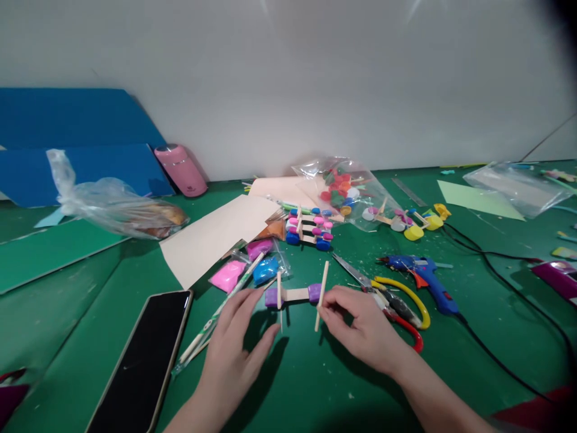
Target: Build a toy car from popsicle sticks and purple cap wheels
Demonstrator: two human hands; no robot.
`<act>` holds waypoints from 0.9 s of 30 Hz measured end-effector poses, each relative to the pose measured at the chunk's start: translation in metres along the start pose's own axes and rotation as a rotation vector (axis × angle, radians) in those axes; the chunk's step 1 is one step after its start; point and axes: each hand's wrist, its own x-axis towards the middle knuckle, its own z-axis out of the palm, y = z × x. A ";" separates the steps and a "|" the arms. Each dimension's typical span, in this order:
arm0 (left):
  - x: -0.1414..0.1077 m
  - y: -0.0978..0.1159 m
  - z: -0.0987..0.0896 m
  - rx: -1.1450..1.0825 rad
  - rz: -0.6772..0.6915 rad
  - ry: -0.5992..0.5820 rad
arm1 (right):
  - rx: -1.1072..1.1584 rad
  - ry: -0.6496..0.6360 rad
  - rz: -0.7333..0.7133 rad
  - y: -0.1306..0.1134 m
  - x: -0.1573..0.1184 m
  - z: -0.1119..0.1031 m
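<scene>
A flat wooden craft stick [296, 294] with a purple clay block [315, 293] at each end is in front of me. A thinner stick [279, 290] stands across its left end. My right hand [356, 319] pinches another wooden stick [321, 296] by its lower part, against or just in front of the right purple block; contact is unclear. My left hand [237, 346] is beside the left end, thumb and fingers apart with nothing between them. Scissors [396, 300] and a blue glue gun [421, 270] lie right of my right hand.
Behind are a small craft-stick model [309, 231], a yellow-wheeled model [419, 225] and a bag of bottle caps [345, 186]. Clay packets [228, 275], a wrapped straw [216, 313] and a phone [142, 361] lie left. The glue gun's cord [500, 367] runs right. A pink flask [181, 170] stands behind.
</scene>
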 end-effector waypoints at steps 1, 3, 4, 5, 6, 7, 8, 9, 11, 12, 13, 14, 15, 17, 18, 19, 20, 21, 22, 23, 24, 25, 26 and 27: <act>-0.008 0.007 -0.003 -0.003 -0.010 0.097 | 0.011 -0.020 0.002 -0.002 -0.002 0.002; -0.020 0.023 -0.005 -0.134 -0.041 0.112 | 0.038 -0.053 0.007 -0.008 -0.004 0.006; -0.023 0.032 -0.004 -0.263 -0.110 0.014 | 0.053 -0.064 0.007 -0.010 -0.005 0.008; -0.023 0.041 -0.002 -0.409 -0.219 -0.064 | 0.066 -0.069 0.006 -0.013 -0.006 0.011; -0.022 0.049 0.001 -0.562 -0.361 -0.114 | 0.078 -0.076 0.001 -0.016 -0.006 0.013; -0.020 0.056 0.005 -0.713 -0.512 -0.145 | 0.089 -0.088 -0.006 -0.019 -0.007 0.014; -0.017 0.061 0.009 -0.861 -0.633 -0.188 | 0.097 -0.100 -0.013 -0.021 -0.008 0.015; -0.014 0.065 0.013 -0.993 -0.708 -0.198 | 0.102 -0.109 -0.020 -0.023 -0.008 0.016; -0.010 0.068 0.019 -1.212 -0.802 -0.252 | 0.096 -0.107 -0.034 -0.024 -0.009 0.017; -0.010 0.068 0.022 -1.285 -0.830 -0.267 | 0.087 -0.100 -0.039 -0.024 -0.010 0.017; -0.010 0.067 0.023 -1.336 -0.852 -0.274 | 0.076 -0.090 -0.044 -0.024 -0.010 0.017; -0.011 0.066 0.025 -1.368 -0.869 -0.266 | 0.067 -0.089 -0.049 -0.024 -0.011 0.017; -0.012 0.065 0.025 -1.390 -0.886 -0.250 | 0.062 -0.095 -0.054 -0.023 -0.011 0.017; -0.014 0.064 0.026 -1.431 -0.916 -0.213 | 0.071 -0.117 -0.060 -0.022 -0.011 0.017; -0.015 0.063 0.025 -1.448 -0.930 -0.205 | 0.079 -0.129 -0.062 -0.022 -0.011 0.017; -0.015 0.063 0.025 -1.460 -0.941 -0.205 | 0.084 -0.139 -0.064 -0.022 -0.011 0.017; -0.015 0.064 0.024 -1.463 -0.949 -0.207 | 0.086 -0.149 -0.064 -0.022 -0.010 0.017; -0.015 0.064 0.024 -1.456 -0.952 -0.207 | 0.084 -0.160 -0.066 -0.023 -0.010 0.016; -0.015 0.065 0.024 -1.444 -0.947 -0.204 | 0.077 -0.173 -0.067 -0.023 -0.010 0.016; -0.015 0.066 0.024 -1.430 -0.944 -0.197 | 0.067 -0.185 -0.066 -0.024 -0.010 0.015; -0.015 0.066 0.024 -1.418 -0.940 -0.189 | 0.053 -0.195 -0.065 -0.024 -0.010 0.014; -0.014 0.066 0.024 -1.411 -0.937 -0.185 | 0.036 -0.203 -0.065 -0.024 -0.010 0.014; -0.014 0.066 0.025 -1.404 -0.934 -0.190 | 0.017 -0.207 -0.066 -0.024 -0.010 0.013; -0.015 0.066 0.025 -1.398 -0.928 -0.198 | -0.006 -0.205 -0.068 -0.024 -0.010 0.013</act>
